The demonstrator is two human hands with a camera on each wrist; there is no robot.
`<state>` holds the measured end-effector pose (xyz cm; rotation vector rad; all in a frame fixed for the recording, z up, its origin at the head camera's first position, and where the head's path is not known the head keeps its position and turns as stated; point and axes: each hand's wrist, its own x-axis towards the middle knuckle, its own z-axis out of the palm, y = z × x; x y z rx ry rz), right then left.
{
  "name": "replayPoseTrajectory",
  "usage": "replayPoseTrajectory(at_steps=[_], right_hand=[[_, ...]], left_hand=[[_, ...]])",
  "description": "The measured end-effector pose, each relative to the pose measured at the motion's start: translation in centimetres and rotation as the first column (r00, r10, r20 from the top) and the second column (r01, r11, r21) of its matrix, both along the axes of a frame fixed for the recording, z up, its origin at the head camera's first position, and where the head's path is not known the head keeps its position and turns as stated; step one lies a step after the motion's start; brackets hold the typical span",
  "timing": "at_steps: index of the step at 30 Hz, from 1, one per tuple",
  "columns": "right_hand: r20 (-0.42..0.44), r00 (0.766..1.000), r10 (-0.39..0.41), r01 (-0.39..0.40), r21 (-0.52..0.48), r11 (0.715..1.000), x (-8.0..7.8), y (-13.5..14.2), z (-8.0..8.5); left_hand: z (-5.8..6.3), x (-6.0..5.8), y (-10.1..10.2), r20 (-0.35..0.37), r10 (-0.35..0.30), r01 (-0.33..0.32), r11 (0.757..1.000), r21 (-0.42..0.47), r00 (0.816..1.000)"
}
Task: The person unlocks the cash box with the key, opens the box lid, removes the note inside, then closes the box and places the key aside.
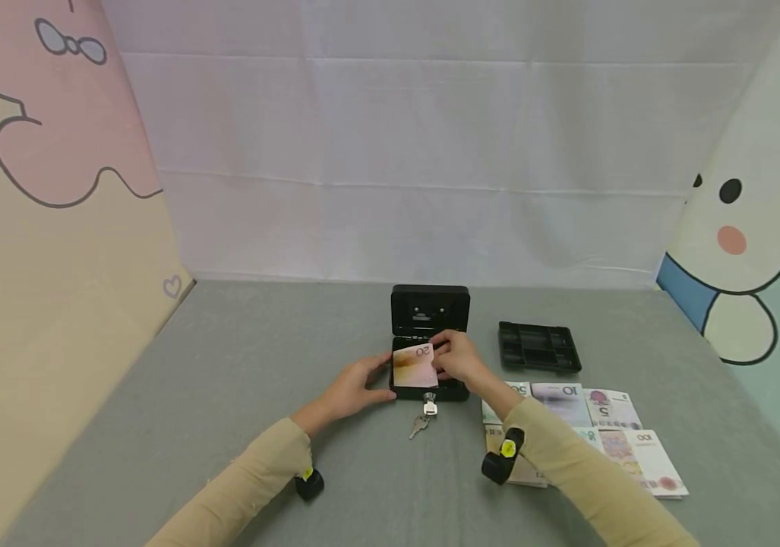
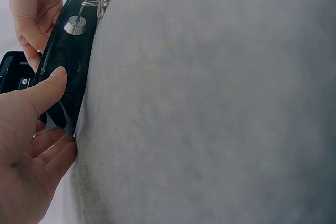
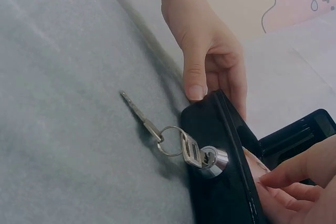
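A small black cash box [image 1: 406,393] stands with its lid [image 1: 430,310] raised at the back. A key sits in the front lock [image 3: 214,162], with a second key [image 3: 140,113] hanging from its ring. My left hand [image 1: 348,389] grips the box's left side; in the left wrist view the thumb lies on the front face, the fingers round the corner. Over the box's inside, my right hand [image 1: 456,357] pinches a 20 banknote [image 1: 413,367] by its right edge. The right wrist view shows thumb and finger on the note, its lower part hidden by the box wall.
Right of the box lies a black compartment tray [image 1: 538,327]. Nearer, under the right forearm, several stacks of banknotes [image 1: 560,403] lie in two rows, partly covered by the sleeve. A grey cloth [image 1: 280,334] covers the table, with a white curtain [image 1: 417,152] behind.
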<state>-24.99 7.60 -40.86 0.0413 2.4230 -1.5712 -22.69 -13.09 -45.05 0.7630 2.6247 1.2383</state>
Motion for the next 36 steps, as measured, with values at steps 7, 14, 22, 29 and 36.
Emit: replayPoseTrajectory(at_steps=[7,14,22,29,36], right_hand=[[-0.005,1.000,0.030,-0.030,-0.058,0.998,-0.2,0.7,0.6],[-0.032,0.996,0.086,-0.089,-0.105,0.991,0.0,1.8,2.1],[-0.032,0.994,0.106,-0.108,-0.076,0.991,0.6,3.3,4.2],[-0.061,0.992,0.113,-0.117,-0.062,0.991,1.4,6.0,5.7],[-0.071,0.985,0.155,-0.161,-0.086,0.983,3.5,9.9,7.3]], left_hand=[[0.1,0.1,0.0,-0.007,0.002,-0.002,1.000,0.012,1.000],[0.1,0.0,0.1,-0.018,-0.001,0.001,1.000,0.006,1.000],[0.1,0.1,0.1,-0.034,0.000,-0.001,1.000,-0.009,0.999],[0.3,0.1,0.1,-0.025,0.012,-0.013,0.999,-0.033,1.000],[0.2,0.3,0.1,-0.014,0.012,-0.013,1.000,-0.026,1.000]])
